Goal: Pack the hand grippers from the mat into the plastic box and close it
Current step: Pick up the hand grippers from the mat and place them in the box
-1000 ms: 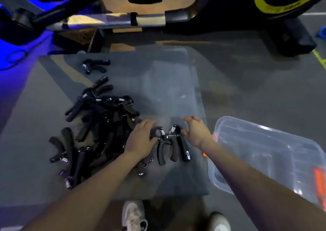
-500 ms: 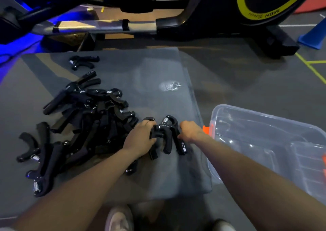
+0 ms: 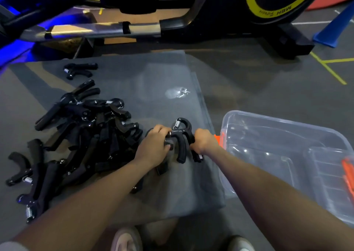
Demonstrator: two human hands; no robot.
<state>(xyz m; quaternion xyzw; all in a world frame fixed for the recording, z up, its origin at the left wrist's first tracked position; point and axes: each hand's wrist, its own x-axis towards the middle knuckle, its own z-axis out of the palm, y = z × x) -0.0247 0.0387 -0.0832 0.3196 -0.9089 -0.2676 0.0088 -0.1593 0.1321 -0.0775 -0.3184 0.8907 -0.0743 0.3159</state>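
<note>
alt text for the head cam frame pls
Both hands, left hand and right hand, grip black hand grippers on a grey mat. A pile of grippers lies left; an open clear plastic box sits right.

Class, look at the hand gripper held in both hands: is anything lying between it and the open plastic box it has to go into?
Nothing visible blocks the way. The hand gripper, held by the left hand and right hand, sits near the mat's right edge. The plastic box lies just right of the mat, with no lid on it.
</note>
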